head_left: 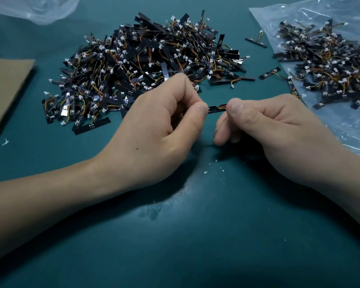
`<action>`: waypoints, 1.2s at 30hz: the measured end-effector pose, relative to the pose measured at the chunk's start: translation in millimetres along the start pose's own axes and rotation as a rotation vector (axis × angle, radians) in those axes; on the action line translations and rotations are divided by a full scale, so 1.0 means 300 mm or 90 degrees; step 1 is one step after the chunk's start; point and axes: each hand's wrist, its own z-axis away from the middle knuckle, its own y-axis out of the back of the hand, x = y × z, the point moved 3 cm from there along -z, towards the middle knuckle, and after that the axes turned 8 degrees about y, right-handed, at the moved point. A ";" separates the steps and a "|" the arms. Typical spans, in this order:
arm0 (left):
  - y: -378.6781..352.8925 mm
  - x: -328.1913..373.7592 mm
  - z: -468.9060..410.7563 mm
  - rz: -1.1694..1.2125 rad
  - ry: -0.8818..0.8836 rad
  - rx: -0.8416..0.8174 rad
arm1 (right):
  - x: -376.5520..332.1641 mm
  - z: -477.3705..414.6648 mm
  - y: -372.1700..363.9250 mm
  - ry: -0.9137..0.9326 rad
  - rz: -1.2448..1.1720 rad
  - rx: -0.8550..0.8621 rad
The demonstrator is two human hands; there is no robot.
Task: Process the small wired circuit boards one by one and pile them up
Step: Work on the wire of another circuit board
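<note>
Teal mat covers the whole table, and most of the far half is taken up by one big heap of boards: black strips with orange and yellow wire tails and little white plugs, all tangled together. My guess from the look of them is they're light as anything. The strip seems thin and stiff enough to snap if bent, and the wires look soft and keen to hook their neighbours. I'd take one by the two ends of the strip and not yank the tail. Off to the right a clear plastic bag lies flat with a smaller heap on it; can't tell which heap is the finished one. Cardboard sheet sits at the left edge, with more crumpled plastic in the top left corner. The person's left hand and right hand are close together just in front of the big heap. Each pinches one end of a single board between thumb and forefinger, other fingers curled under, with the board held level a little off the mat. Red and yellow wire shows at its right-hand end. A couple of stray boards lie between the heaps, but I'd say nothing really blocks the way to either. Tiny white flecks dot the mat near the wrists.
</note>
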 end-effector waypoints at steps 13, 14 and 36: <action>-0.001 0.002 0.007 -0.023 -0.003 0.016 | -0.027 0.025 -0.050 0.111 0.290 -0.012; -0.001 0.004 0.008 -0.025 -0.008 0.015 | -0.029 0.025 -0.057 0.114 0.311 -0.021; -0.009 0.004 0.002 0.057 0.022 -0.100 | -0.019 0.021 -0.018 0.093 0.022 0.082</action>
